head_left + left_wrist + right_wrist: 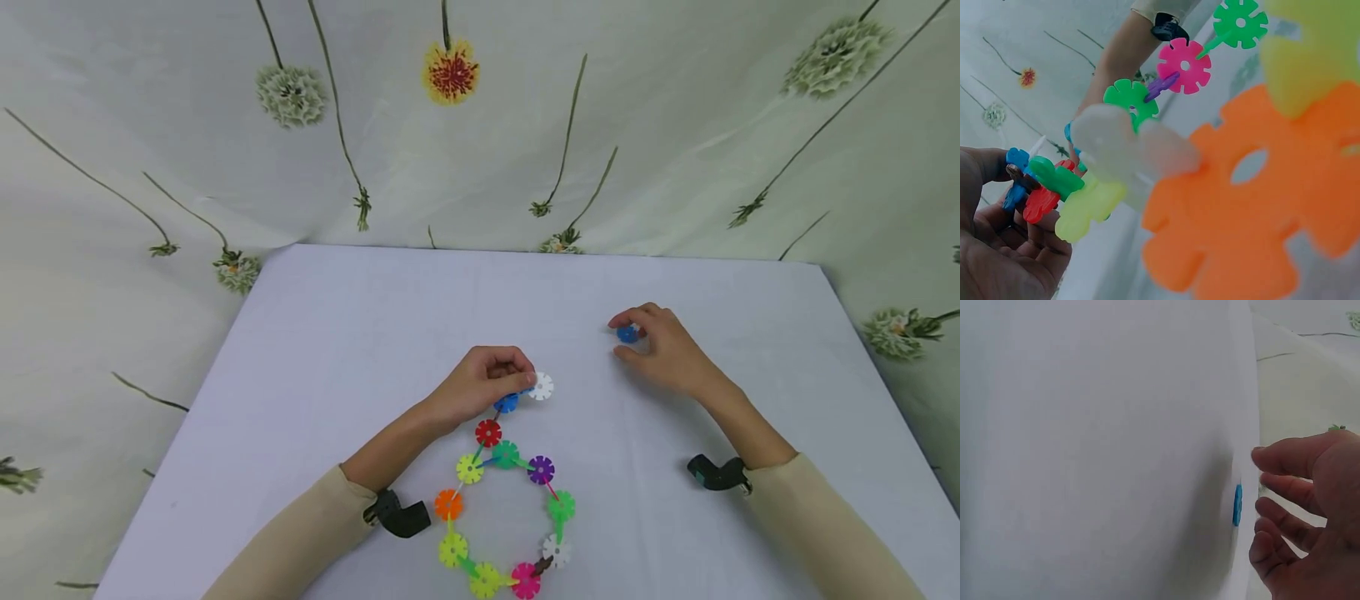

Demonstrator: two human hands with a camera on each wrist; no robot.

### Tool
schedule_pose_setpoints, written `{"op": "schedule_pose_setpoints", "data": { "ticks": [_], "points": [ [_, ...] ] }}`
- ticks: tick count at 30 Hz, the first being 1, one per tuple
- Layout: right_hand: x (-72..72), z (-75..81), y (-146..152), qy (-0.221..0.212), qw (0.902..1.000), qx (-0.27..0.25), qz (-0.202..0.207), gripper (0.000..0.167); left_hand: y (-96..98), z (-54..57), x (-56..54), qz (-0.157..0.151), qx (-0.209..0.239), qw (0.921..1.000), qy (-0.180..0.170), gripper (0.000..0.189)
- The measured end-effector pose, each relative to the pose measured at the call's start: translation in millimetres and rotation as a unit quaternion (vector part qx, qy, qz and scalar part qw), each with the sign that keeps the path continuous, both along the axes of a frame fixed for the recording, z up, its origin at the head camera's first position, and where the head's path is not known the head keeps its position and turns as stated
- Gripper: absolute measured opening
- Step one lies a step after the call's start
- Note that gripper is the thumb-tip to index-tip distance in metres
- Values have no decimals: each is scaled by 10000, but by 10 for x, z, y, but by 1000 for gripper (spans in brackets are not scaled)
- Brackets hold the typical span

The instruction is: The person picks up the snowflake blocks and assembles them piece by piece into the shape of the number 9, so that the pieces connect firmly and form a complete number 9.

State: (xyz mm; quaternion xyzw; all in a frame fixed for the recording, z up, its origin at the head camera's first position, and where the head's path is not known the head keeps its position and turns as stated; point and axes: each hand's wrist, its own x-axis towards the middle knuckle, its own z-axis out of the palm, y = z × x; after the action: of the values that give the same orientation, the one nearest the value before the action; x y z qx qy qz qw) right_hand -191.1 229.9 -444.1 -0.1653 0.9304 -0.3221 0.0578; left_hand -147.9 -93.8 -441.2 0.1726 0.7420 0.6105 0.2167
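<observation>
My left hand pinches the top end of a linked chain of notched plastic snowflake discs. Just past the fingertips a white disc sticks out, and a blue disc and a red disc hang below. That tail joins a closed ring of coloured discs, among them a green disc and an orange disc. Farther right, my right hand hovers with thumb and fingers spread around a loose blue disc. In the right wrist view this blue disc lies on the tabletop, apart from the fingertips.
A white-covered table carries everything, its far edge meeting a flower-printed cloth backdrop. Each wrist wears a small black camera, the left camera close beside the ring and the right camera low over the table.
</observation>
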Motion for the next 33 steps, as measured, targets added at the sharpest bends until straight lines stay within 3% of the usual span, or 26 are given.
{"op": "schedule_pose_setpoints", "data": {
  "ticks": [6, 13, 18, 24, 33],
  "points": [
    [-68, -66, 123, -206, 9991, 368, -37, 44, 9, 6, 9, 21, -35, 10000, -54, 13],
    [-105, -87, 130, -246, 9980, 423, -412, 36, 14, 17, 11, 37, -34, 9999, -87, 12],
    [-142, -86, 132, -412, 9972, 455, -422, 32, 11, 3, 10, 50, -45, 9999, -105, 12],
    [-103, -76, 98, -240, 9994, 73, -244, 21, 7, 25, 22, 63, -104, 9999, -122, 12],
    [127, -2, -133, -37, 9944, -1017, 272, 12, 3, 19, -5, 96, -125, 9998, -114, 13]
  ]
}}
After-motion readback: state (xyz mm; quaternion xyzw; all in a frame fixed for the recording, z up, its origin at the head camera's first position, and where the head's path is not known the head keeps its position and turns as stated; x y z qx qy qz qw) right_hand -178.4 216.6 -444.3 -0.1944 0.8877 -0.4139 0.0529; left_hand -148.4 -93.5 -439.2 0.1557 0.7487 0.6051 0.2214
